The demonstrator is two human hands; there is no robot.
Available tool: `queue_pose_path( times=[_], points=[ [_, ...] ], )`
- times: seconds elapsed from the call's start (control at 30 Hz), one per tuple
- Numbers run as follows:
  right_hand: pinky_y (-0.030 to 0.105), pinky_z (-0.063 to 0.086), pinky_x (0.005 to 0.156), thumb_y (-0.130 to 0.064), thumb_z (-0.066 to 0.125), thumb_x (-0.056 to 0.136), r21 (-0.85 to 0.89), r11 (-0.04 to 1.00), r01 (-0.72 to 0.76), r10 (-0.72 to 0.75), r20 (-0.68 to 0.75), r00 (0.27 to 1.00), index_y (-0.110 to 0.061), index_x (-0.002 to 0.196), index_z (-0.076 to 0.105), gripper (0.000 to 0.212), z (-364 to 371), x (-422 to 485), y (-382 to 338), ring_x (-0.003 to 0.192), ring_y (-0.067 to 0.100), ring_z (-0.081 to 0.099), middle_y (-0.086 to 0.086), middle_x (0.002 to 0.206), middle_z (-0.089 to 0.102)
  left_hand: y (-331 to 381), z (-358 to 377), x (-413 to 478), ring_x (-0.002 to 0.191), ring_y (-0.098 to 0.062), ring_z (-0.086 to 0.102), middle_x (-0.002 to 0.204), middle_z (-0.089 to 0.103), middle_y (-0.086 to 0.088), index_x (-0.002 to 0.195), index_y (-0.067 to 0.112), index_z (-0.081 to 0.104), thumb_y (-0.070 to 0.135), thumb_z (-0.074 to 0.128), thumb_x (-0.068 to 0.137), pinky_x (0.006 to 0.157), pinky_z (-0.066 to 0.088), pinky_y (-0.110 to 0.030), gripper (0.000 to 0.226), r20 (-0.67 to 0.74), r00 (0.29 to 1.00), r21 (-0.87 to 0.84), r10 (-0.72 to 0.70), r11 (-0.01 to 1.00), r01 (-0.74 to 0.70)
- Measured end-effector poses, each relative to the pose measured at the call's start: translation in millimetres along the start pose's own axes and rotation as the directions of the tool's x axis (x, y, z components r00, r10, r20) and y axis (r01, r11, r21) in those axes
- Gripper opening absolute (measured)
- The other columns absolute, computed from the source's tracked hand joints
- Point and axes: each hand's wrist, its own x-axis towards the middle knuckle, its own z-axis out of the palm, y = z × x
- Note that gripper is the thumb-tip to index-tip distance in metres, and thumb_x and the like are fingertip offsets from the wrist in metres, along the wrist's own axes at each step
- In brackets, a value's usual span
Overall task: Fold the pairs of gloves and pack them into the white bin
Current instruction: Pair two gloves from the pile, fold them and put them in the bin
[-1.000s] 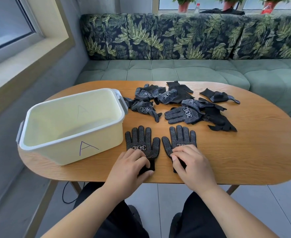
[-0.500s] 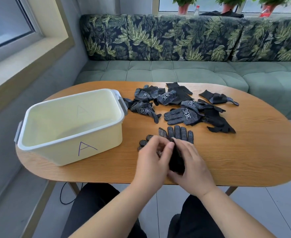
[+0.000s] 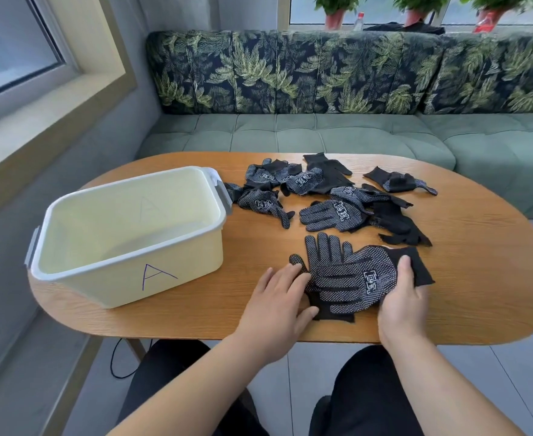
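Near the table's front edge lies a pair of black gloves with white grip dots. The lower glove [image 3: 325, 251] points its fingers away from me. The upper glove [image 3: 353, 281] lies crosswise over it, fingers to the left and cuff to the right. My left hand [image 3: 277, 298] rests with straight fingers on the left edge of the pair. My right hand [image 3: 400, 298] grips the upper glove near its cuff, thumb on top. The white bin [image 3: 107, 289], marked with a letter A, stands at the left with nothing inside.
A loose pile of several more black gloves [image 3: 328, 198] is spread behind the pair, with one apart [image 3: 394, 181] at the back right. The oval wooden table [image 3: 485, 278] stands in front of a green sofa [image 3: 290, 133].
The two gloves lay flat side by side, then my hands bunched them together. Now one glove lies crosswise over the other, and my hands have moved apart to its two ends.
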Motion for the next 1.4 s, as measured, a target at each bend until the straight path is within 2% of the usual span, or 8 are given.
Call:
queue_pose_path(
  times=[0.37, 0.5, 0.7, 0.83, 1.0, 1.17, 1.27, 1.4],
  points=[
    [0.048, 0.051, 0.114, -0.042, 0.062, 0.106, 0.105, 0.989, -0.105, 0.106, -0.01, 0.994, -0.034, 0.111, 0.072, 0.013, 1.9, -1.1, -11.3, 0.119, 0.017, 0.071, -0.007, 0.124, 0.077, -30.3, -16.4, -15.4, 0.164, -0.014, 0.012, 0.172, 0.033, 0.007, 0.152, 0.027, 0.05, 0.071, 0.031, 0.102, 0.135, 0.005, -0.043, 0.069, -0.055, 0.994, 0.016, -0.092, 0.996, 0.093],
    [0.051, 0.052, 0.114, -0.052, 0.069, 0.097, 0.001, 0.989, -0.146, 0.145, 0.125, 0.981, -0.027, 0.124, 0.073, 0.036, -0.8, 1.3, -17.1, 0.118, 0.018, 0.073, -0.006, 0.122, 0.079, -33.1, -14.2, -15.7, 0.164, -0.013, 0.009, 0.17, 0.033, 0.009, 0.151, 0.027, 0.049, 0.07, 0.04, 0.1, 0.135, 0.004, -0.04, 0.067, -0.073, 0.993, -0.041, -0.093, 0.995, 0.09],
    [0.047, 0.056, 0.101, -0.034, 0.064, 0.107, -0.215, 0.954, 0.208, -0.089, 0.461, 0.883, -0.028, 0.102, 0.082, 0.02, 18.1, -14.1, -57.5, 0.111, 0.028, 0.072, 0.008, 0.109, 0.08, -35.4, -15.5, -15.6, 0.164, -0.011, 0.006, 0.169, 0.033, 0.015, 0.149, 0.033, 0.049, 0.068, 0.05, 0.097, 0.134, 0.011, -0.042, 0.062, -0.064, 0.994, -0.086, -0.088, 0.993, 0.082],
    [0.037, 0.056, 0.092, -0.024, 0.076, 0.099, -0.219, 0.893, 0.393, -0.215, 0.56, 0.8, -0.026, 0.106, 0.081, 0.009, 32.9, -12.5, -79.2, 0.102, 0.015, 0.074, -0.004, 0.103, 0.081, -35.3, -15.6, -17.9, 0.164, -0.012, 0.008, 0.167, 0.036, 0.015, 0.146, 0.033, 0.053, 0.068, 0.053, 0.096, 0.133, 0.014, -0.042, 0.061, -0.09, 0.991, -0.116, -0.095, 0.99, 0.084],
    [0.035, 0.058, 0.096, -0.027, 0.08, 0.096, -0.309, 0.751, 0.584, -0.295, 0.634, 0.715, -0.035, 0.106, 0.08, 0.013, 59.2, 5.9, -91.4, 0.101, 0.008, 0.073, -0.012, 0.104, 0.08, -33.0, -17.1, -19.8, 0.161, -0.014, 0.015, 0.162, 0.042, 0.013, 0.143, 0.032, 0.057, 0.068, 0.054, 0.095, 0.132, 0.018, -0.04, 0.06, -0.128, 0.985, -0.124, -0.115, 0.987, 0.099],
    [0.024, 0.054, 0.092, -0.021, 0.081, 0.095, -0.208, 0.657, 0.724, -0.431, 0.685, 0.588, -0.043, 0.102, 0.076, 0.023, 76.5, 8.9, -110.7, 0.101, 0.004, 0.072, -0.016, 0.105, 0.078, -33.0, -17.6, -19.6, 0.16, -0.013, 0.018, 0.161, 0.043, 0.012, 0.144, 0.03, 0.058, 0.069, 0.057, 0.093, 0.131, 0.02, -0.039, 0.064, -0.137, 0.984, -0.142, -0.113, 0.985, 0.093],
    [0.024, 0.055, 0.092, -0.015, 0.084, 0.091, -0.261, 0.582, 0.77, -0.324, 0.794, 0.514, -0.037, 0.103, 0.079, 0.025, 72.2, -1.0, -88.9, 0.1, 0.003, 0.072, -0.018, 0.105, 0.078, -33.8, -18.2, -19.0, 0.16, -0.013, 0.018, 0.162, 0.044, 0.011, 0.146, 0.029, 0.06, 0.07, 0.058, 0.092, 0.131, 0.019, -0.037, 0.068, -0.137, 0.984, -0.154, -0.117, 0.983, 0.096],
    [0.036, 0.056, 0.093, -0.018, 0.083, 0.087, -0.369, 0.226, 0.901, -0.1, 0.912, 0.399, -0.035, 0.106, 0.076, 0.026, 41.8, -15.1, -19.9, 0.11, 0.006, 0.066, -0.022, 0.119, 0.067, -34.4, -17.9, -18.9, 0.161, -0.013, 0.016, 0.164, 0.042, 0.01, 0.148, 0.026, 0.059, 0.07, 0.058, 0.092, 0.131, 0.02, -0.038, 0.071, -0.123, 0.985, -0.159, -0.118, 0.982, 0.097]
  ],
)
